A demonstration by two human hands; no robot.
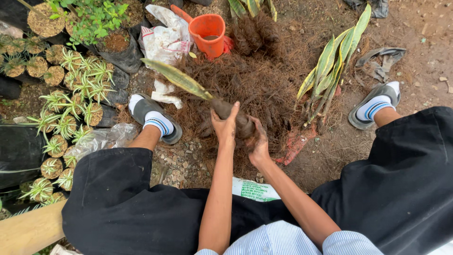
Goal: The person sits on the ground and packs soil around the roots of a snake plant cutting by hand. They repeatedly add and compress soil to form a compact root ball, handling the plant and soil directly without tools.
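My left hand (225, 125) and my right hand (257, 143) both grip the soil-caked root end of a snake plant cutting (234, 115). Its long green and yellow leaf (177, 78) slants up to the left. The hands are dirty and meet over a heap of brown fibrous mulch (257, 82). I sit with knees apart in black trousers, a foot in a grey sandal on each side.
An orange plastic cup (208, 33) stands behind the heap beside a white sack (165, 40). A bundle of snake plants (330, 71) lies at the right. Several small potted spider plants (71, 94) fill the left. A wooden plank (28, 231) is at lower left.
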